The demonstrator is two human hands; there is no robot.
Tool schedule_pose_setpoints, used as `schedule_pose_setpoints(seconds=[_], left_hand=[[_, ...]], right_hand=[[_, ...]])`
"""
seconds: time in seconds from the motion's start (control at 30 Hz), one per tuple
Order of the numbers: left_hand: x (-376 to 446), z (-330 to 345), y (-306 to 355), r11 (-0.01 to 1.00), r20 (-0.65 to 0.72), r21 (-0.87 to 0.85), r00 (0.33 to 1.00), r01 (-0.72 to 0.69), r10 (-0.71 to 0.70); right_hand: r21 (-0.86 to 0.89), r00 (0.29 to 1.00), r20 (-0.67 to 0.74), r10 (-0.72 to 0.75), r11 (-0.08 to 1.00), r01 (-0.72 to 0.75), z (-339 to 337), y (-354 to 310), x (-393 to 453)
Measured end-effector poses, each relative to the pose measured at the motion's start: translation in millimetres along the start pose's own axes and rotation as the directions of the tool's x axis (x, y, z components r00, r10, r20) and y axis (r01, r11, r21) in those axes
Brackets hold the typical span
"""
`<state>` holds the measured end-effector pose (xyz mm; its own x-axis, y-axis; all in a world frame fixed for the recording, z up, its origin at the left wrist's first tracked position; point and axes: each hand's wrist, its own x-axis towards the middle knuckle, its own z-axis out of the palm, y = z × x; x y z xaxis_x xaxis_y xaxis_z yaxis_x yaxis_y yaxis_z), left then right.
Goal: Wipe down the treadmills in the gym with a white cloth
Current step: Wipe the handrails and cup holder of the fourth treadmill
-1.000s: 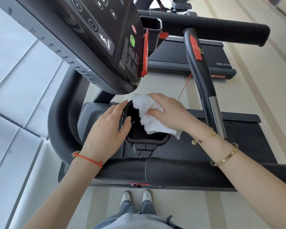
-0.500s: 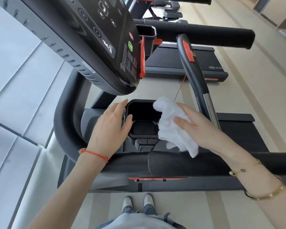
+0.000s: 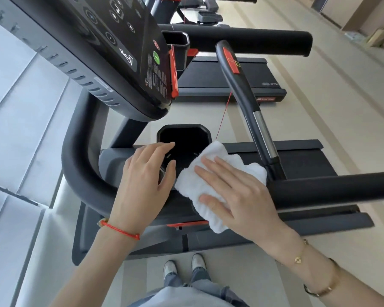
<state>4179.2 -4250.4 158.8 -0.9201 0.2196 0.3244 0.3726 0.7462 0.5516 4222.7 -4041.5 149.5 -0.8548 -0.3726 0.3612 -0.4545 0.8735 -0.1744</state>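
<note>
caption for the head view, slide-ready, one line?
Right hand presses a white terry cloth flat beside the black treadmill cup holder; left hand rests on its rim.

Single head-worn view looks steeply down, close over the treadmill [image 3: 142, 89] console.

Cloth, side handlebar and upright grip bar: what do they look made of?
White cloth: soft terry-like fabric, fuzzy and bunched under the right hand. Side handlebar: matte black, probably foam or rubber padding. Upright grip bar: glossy black plastic, with a shiny metal-looking band lower down.

beige striped floor [image 3: 302, 89], pale wall panels [image 3: 20, 111]
</note>
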Motion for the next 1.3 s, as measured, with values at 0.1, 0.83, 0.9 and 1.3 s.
schedule_pose_setpoints(seconds=[0.1,0.83,0.9,1.3], left_hand=[[-7.0,4.0,8.8,0.999,0.031,0.008,0.998,-0.046,0.045],[-16.3,60.1,82.2,0.993,0.023,0.026,0.993,-0.114,0.113],[-13.6,73.0,98.0,0.995,0.020,0.025,0.995,-0.100,0.100],[3.3,158.7,198.7,0.998,0.001,0.068,1.000,-0.013,0.013]], right_hand=[[-0.111,0.981,-0.190,0.027,0.993,-0.049,0.3,20.8,-20.8],[-0.256,0.869,-0.491,-0.056,0.963,-0.082,-2.4,97.1,-64.3],[-0.259,0.867,-0.494,-0.070,0.963,-0.070,-7.8,112.7,-71.8],[-0.239,0.892,-0.453,0.011,0.962,-0.133,-60.1,235.0,-129.8]])
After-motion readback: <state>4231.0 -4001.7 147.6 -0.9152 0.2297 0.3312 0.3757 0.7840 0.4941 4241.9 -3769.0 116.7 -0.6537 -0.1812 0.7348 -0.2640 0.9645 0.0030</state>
